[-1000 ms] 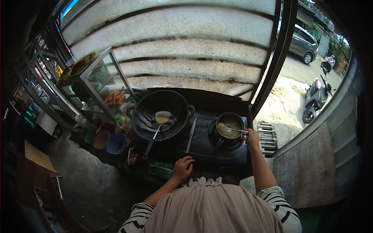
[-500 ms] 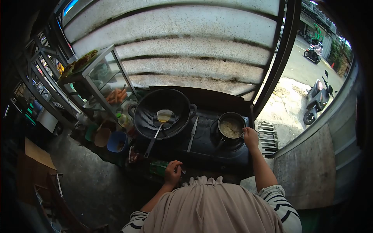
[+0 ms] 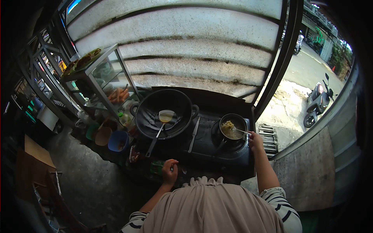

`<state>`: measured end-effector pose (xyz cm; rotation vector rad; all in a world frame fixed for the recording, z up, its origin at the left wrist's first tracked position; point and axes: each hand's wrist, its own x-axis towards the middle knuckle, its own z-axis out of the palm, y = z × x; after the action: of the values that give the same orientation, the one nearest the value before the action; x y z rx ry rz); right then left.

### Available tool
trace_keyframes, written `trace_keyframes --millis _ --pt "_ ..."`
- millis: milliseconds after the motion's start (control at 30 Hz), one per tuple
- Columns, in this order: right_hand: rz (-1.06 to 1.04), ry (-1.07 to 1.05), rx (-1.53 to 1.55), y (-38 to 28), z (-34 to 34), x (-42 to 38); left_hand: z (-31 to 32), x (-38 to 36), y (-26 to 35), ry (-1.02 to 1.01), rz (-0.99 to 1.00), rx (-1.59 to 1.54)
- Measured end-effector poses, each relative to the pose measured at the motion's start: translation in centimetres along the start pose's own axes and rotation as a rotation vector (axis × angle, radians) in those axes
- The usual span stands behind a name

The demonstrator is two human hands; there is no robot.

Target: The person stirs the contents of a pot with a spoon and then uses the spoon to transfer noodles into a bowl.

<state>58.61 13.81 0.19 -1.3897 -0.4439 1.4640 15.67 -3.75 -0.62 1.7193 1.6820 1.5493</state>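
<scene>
My right hand (image 3: 255,141) is closed around the handle of a thin metal utensil (image 3: 243,132), whose kind I cannot make out. Its far end lifts a clump of yellowish noodles (image 3: 227,125) at the left side of a small dark pot (image 3: 241,121), above cloudy liquid. That pot stands on the right burner of the black stove (image 3: 202,151). In front of the stove, my left hand (image 3: 169,171) has its fingers curled in, and what they hold, if anything, is hidden. Beside it lies a green packet (image 3: 156,167).
A black wok (image 3: 147,106) with a ladle (image 3: 166,116) of yellowish liquid sits on the left burner. Between the pans lies a knife (image 3: 194,134). Left are a blue container (image 3: 118,141), a bottle (image 3: 124,118) and a glass display case (image 3: 110,72). Corrugated panels (image 3: 198,46) rise behind.
My right hand has moved slightly down and right, and the utensil now raises a noodle clump. My left hand has shifted slightly left. Outside, the passing motorbike is farther off.
</scene>
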Motion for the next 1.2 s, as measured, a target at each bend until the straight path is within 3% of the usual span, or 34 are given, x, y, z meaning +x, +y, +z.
trace_keyframes --millis 200,267,400,467,633,833,900,1000,1200 --pt "-0.344 0.066 -0.180 -1.0 1.3 -0.5 -0.1 0.1 -0.2 -0.007 -0.032 -0.007" --pt "-0.694 0.180 -0.574 -1.4 2.2 -1.3 -0.2 0.2 -0.1 -0.021 -0.050 -0.004" --pt "-0.869 0.239 -0.932 -0.3 2.5 -0.5 0.0 0.1 -0.2 -0.028 -0.077 -0.003" --pt "-0.984 0.166 -1.163 -1.0 4.4 -3.4 0.0 0.2 -0.1 -0.029 -0.080 -0.001" --pt "-0.924 0.126 -1.185 -0.5 4.6 -2.9 0.1 0.1 -0.1 -0.006 -0.049 0.010" --pt "-0.676 0.053 -1.161 -0.6 3.1 -0.4 0.2 -0.2 -1.0 -0.024 -0.073 0.001" --pt "-0.356 -0.099 -0.660 -0.6 1.7 1.0 0.1 -0.2 -0.9 -0.030 -0.092 0.001" --pt "-0.198 -0.085 -0.390 -1.7 1.8 -0.9 0.0 0.0 -0.6 -0.031 -0.114 -0.009" --pt "-0.232 -0.093 -0.263 -2.2 0.5 0.5 -0.2 -0.2 -1.1 -0.021 -0.120 0.007"
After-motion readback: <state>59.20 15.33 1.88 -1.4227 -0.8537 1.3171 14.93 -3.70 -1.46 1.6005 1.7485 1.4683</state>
